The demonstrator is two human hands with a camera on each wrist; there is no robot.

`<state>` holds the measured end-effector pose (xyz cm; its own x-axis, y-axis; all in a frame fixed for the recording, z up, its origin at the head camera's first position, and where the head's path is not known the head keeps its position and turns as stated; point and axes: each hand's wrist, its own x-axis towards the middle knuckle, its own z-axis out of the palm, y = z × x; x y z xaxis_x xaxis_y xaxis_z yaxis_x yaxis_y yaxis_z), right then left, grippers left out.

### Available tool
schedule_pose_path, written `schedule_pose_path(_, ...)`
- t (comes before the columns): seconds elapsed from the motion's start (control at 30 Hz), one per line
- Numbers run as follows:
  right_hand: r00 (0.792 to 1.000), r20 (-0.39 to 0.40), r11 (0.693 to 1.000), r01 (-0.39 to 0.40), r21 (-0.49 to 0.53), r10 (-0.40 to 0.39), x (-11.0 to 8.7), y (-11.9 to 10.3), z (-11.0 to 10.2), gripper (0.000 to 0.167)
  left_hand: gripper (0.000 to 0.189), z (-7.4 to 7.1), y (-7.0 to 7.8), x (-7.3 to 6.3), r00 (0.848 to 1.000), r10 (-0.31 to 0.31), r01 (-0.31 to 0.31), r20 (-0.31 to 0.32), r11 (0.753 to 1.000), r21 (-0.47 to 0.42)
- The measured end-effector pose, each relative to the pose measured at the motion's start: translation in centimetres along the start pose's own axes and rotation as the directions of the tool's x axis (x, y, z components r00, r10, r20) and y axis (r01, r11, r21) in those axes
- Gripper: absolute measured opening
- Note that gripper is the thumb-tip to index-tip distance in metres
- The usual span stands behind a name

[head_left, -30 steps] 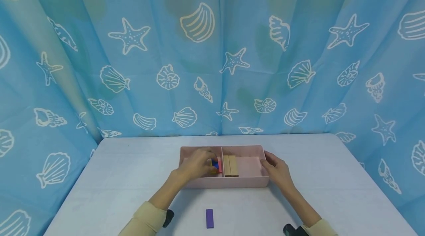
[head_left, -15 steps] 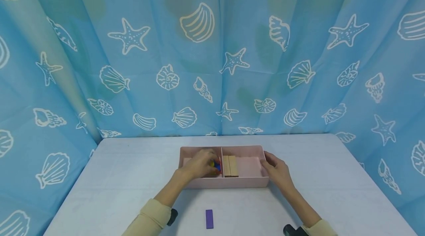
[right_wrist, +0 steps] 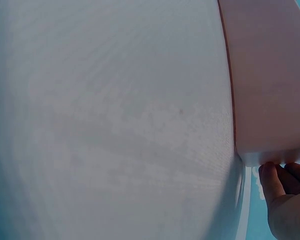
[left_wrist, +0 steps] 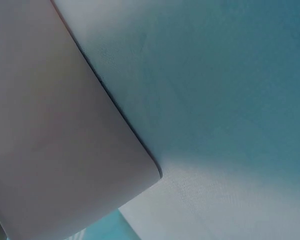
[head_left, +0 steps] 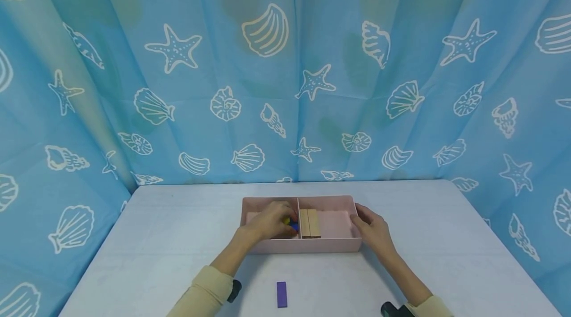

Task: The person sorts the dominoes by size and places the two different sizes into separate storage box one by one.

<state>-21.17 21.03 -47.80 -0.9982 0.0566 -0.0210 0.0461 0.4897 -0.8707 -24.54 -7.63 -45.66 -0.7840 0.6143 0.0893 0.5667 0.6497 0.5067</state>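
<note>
In the head view, my left hand (head_left: pixel 269 220) reaches into the left compartment of a pink divided box (head_left: pixel 308 245). Its curled thumb and fingers hold small coloured blocks close to the divider. A yellow block (head_left: pixel 286 220) and a blue block (head_left: pixel 294 226) show between the fingers; the rest of them is hidden by the hand. My right hand (head_left: pixel 373 227) is at the box's right end. In the right wrist view its extended fingertips (right_wrist: pixel 268 171) touch the outside of the end wall. The left wrist view has only the box's outer wall (left_wrist: pixel 65 130), with no fingers showing.
Two pale wooden blocks (head_left: pixel 310 223) lie side by side in the right compartment, against the divider. A purple block (head_left: pixel 281 294) lies on the white tabletop (head_left: pixel 187 247) in front of the box. Behind the table hangs a blue shell-print curtain (head_left: pixel 285 108).
My left hand has shifted slightly right, toward the divider, with the coloured blocks. Less of the blue and red shows between its fingers. My right hand has stayed at the box's end.
</note>
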Motion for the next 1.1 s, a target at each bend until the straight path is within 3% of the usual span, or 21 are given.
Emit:
schedule_pose_path(0.57,1.0,0.01,1.0,0.013,-0.004,-0.013,-0.1,-0.2,-0.1,0.051,0.022,0.2,-0.3,0.4,0.999,-0.046,0.047,0.019,0.998,-0.049)
schedule_pose_path(0.8,1.0,-0.008,1.0,0.028,-0.004,-0.028,-0.1,-0.1,0.1,0.051,0.027,-0.1,0.2,-0.1,0.997,-0.071,0.071,0.033,0.997,-0.007)
schedule_pose_path(1.1,1.0,0.01,1.0,0.016,0.002,-0.016,-0.2,0.0,-0.1,0.05,0.033,-0.4,0.7,-0.5,0.997,-0.05,0.05,0.051,0.999,-0.003)
